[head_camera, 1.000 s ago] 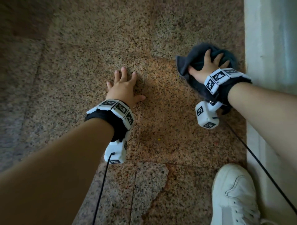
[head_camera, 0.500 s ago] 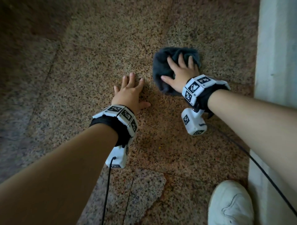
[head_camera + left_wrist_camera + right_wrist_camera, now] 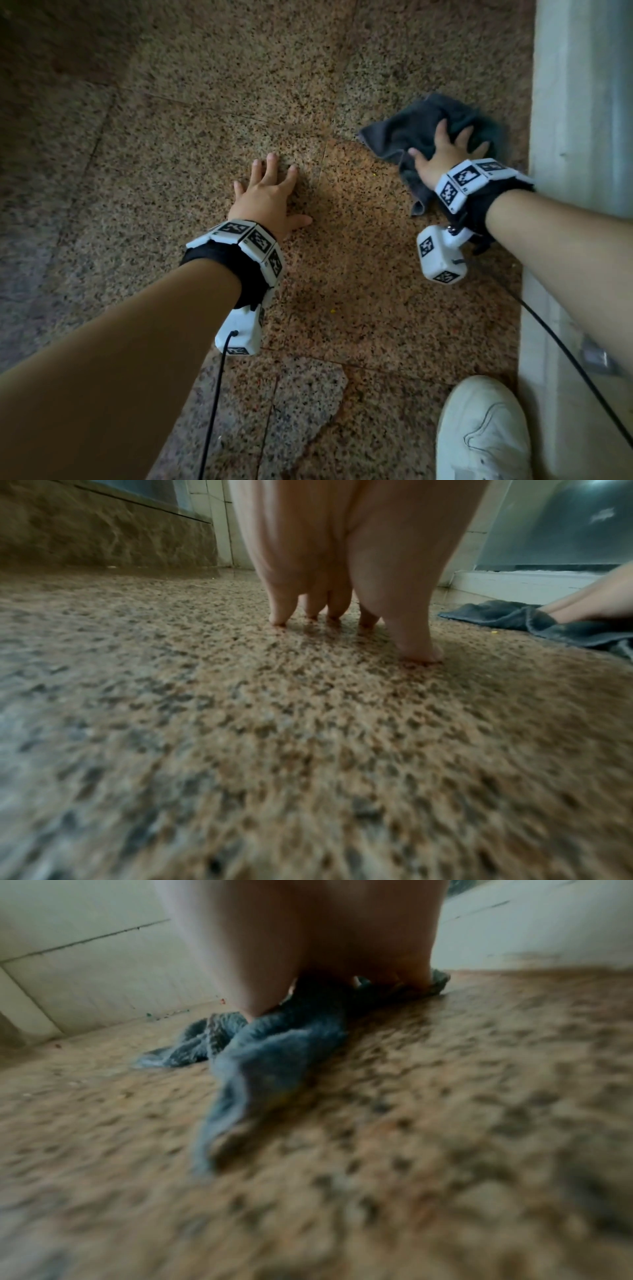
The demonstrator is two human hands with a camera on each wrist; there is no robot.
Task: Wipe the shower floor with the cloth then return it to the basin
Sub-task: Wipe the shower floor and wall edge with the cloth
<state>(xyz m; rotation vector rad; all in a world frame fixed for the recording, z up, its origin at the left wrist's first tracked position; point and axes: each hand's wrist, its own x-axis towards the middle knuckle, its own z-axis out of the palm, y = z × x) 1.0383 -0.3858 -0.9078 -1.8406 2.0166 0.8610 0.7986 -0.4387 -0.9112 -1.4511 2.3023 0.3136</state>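
A dark grey-blue cloth point(image 3: 407, 137) lies crumpled on the speckled granite shower floor point(image 3: 212, 102), close to the pale wall on the right. My right hand point(image 3: 442, 154) presses flat on the cloth with spread, straight fingers. In the right wrist view the cloth point(image 3: 260, 1053) bunches under the fingers and trails toward the camera. My left hand point(image 3: 270, 192) rests flat on the bare floor to the left, fingers spread, holding nothing. The left wrist view shows its fingertips point(image 3: 281, 618) on the floor and the cloth point(image 3: 514, 615) off to the right. No basin is in view.
A pale tiled wall or kerb point(image 3: 582, 137) runs along the right side. My white shoe point(image 3: 486, 435) stands at the bottom right. Black cables point(image 3: 212, 411) trail from both wrist units. A stone ledge point(image 3: 103, 539) borders the floor beyond my left hand.
My right hand has swept the cloth rightward from beside my left hand back toward the wall, after a leftward stroke before that. The left hand has stayed planted.
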